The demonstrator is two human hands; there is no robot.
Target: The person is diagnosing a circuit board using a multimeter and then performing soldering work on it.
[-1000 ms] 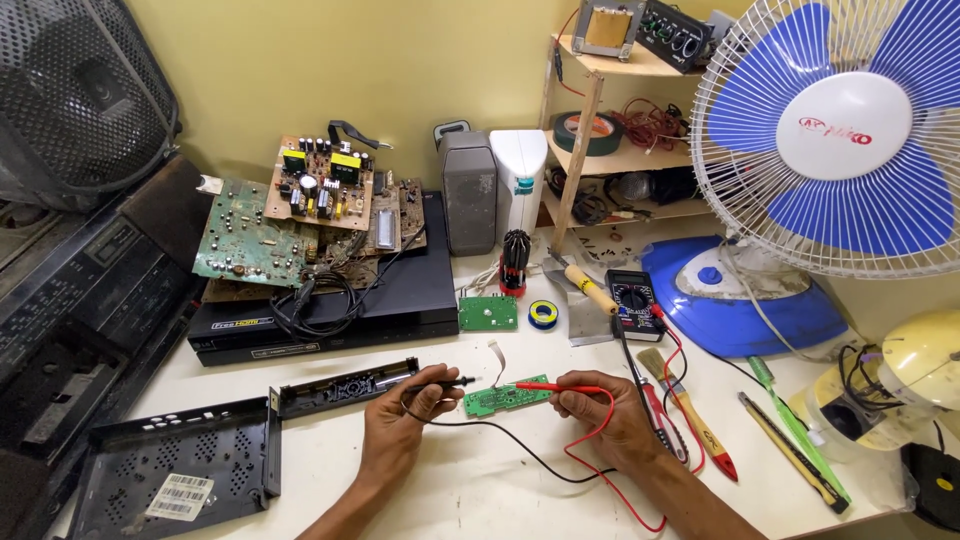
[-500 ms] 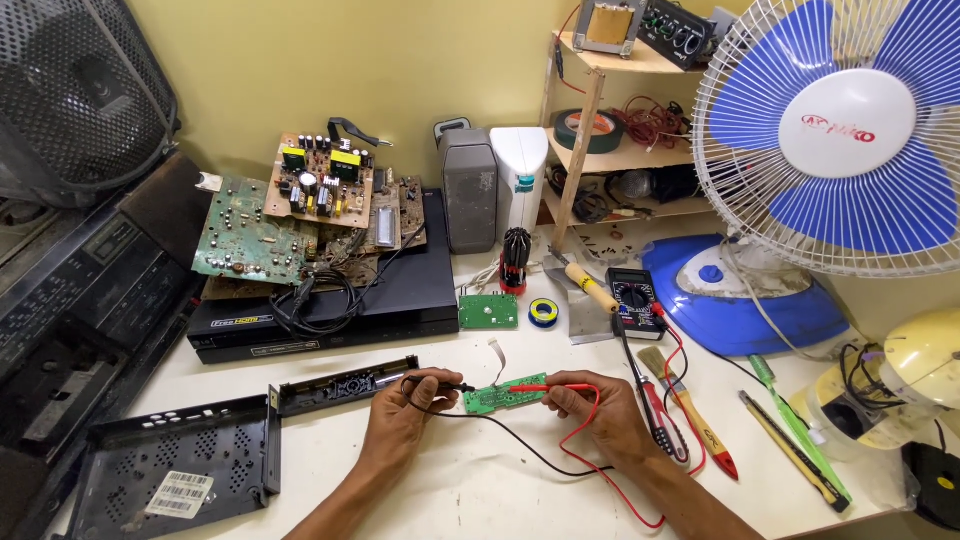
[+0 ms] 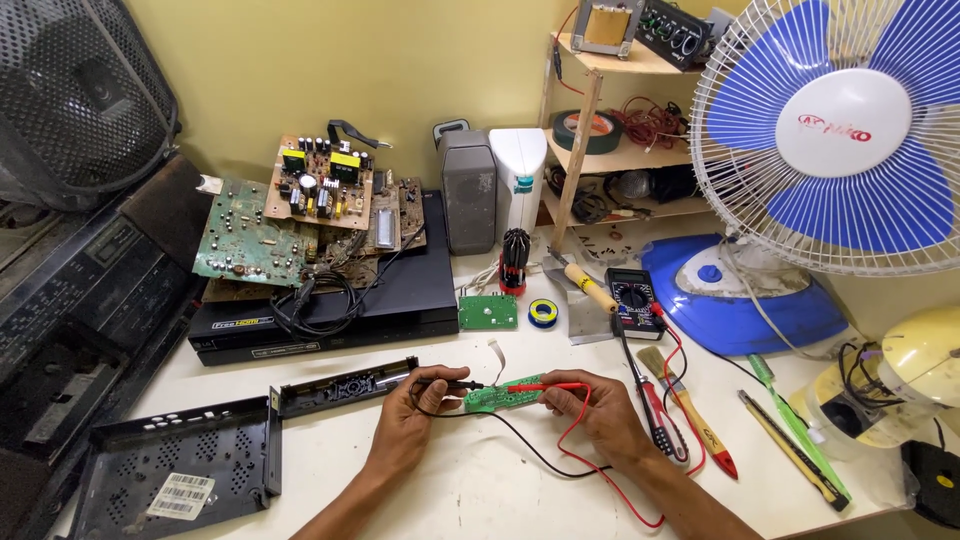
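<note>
- Left hand [image 3: 408, 425] is closed around a black test probe [image 3: 445, 382], with the probe tip pointing right onto the left end of a small green circuit board [image 3: 503, 393].
- Right hand [image 3: 592, 420] is closed around a red test probe [image 3: 548, 387], with its tip pointing left onto the same board.
- Small green circuit board lies flat on the white worktop [image 3: 470, 490], between the two hands and just in front of them.
- Black lead [image 3: 520, 445] and red lead [image 3: 590, 480] loop across the worktop below the hands; the red lead runs back toward the multimeter [image 3: 634, 298].
- Multimeter sits behind the right hand, beside a wooden-handled scraper [image 3: 585, 290].
- Second small green board [image 3: 488, 311] and a roll of blue-and-yellow tape [image 3: 543, 312] lie well behind the hands.
- Black player chassis [image 3: 330, 310] carries a stack of larger circuit boards [image 3: 290, 215] at the rear left of the worktop.
- Long black front panel [image 3: 345, 385] lies just left of the left hand; a perforated black cover [image 3: 170, 475] lies further left.
- Red-handled screwdriver [image 3: 700, 430], black-handled tool [image 3: 655, 415], and green tool [image 3: 800, 440] lie to the right of the right hand.
- Blue-and-white fan [image 3: 840, 130] stands at the rear right on a blue base [image 3: 740, 295].
</note>
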